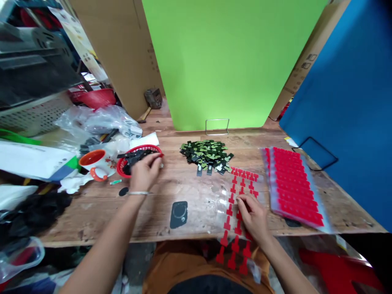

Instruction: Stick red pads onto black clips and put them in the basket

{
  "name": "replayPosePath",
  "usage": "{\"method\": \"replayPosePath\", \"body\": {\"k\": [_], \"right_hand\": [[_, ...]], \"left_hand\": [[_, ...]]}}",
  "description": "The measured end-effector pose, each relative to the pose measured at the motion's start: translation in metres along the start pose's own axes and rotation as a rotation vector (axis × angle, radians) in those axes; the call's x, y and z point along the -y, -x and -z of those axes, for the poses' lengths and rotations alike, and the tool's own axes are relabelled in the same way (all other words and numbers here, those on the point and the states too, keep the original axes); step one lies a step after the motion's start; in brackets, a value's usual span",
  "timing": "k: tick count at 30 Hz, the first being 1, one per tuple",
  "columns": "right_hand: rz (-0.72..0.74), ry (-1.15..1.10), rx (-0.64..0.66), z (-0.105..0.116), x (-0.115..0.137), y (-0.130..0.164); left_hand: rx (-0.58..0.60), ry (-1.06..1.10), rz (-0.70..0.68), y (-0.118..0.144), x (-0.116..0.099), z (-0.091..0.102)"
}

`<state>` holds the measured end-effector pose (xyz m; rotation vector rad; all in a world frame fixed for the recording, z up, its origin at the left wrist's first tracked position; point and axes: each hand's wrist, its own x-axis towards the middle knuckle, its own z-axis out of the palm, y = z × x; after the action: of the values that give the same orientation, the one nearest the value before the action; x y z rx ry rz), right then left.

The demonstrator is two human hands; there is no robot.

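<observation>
My left hand (144, 172) reaches into a small red basket (122, 165) of black parts, its fingers curled over the parts at the rim. My right hand (252, 216) rests on a clear sheet (214, 200) that carries red T-shaped stickers (241, 179), fingertips pinching at one sticker near the sheet's middle. The sheet hangs over the table's near edge onto my lap. A black flat piece (179, 214) with a ring outline lies on the wooden table between my arms.
A pile of small green and black parts (206, 155) lies mid-table. A stack of red sticker sheets (294, 185) sits at right. An orange-and-white cup (94, 163), plastic bags and clutter crowd the left. Green and blue boards stand behind.
</observation>
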<state>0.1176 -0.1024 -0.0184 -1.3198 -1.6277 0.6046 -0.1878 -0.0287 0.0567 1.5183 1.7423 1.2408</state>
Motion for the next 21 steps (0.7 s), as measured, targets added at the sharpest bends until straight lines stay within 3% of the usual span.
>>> {"method": "replayPosePath", "body": {"k": [3,6,8,13,16,21], "right_hand": [[0.085,0.067,-0.021,0.001,-0.008,0.001],[0.082,0.082,-0.010,0.000,-0.012,0.001],[0.057,0.078,0.007,-0.001,-0.014,0.000],[-0.065,0.051,0.007,0.000,-0.018,-0.003],[-0.080,0.047,0.002,0.000,-0.020,-0.004],[-0.104,0.033,-0.016,-0.001,-0.018,-0.003]], "left_hand": [[-0.243,-0.479,-0.138,-0.029,0.007,0.040],[-0.243,-0.625,-0.251,-0.027,0.011,0.039],[-0.122,-0.611,-0.302,-0.015,0.014,0.019],[0.175,-0.615,-0.280,0.002,0.021,-0.047],[0.181,-0.618,-0.243,-0.013,0.022,-0.075],[0.094,-0.644,-0.166,-0.055,0.022,-0.107]]}}
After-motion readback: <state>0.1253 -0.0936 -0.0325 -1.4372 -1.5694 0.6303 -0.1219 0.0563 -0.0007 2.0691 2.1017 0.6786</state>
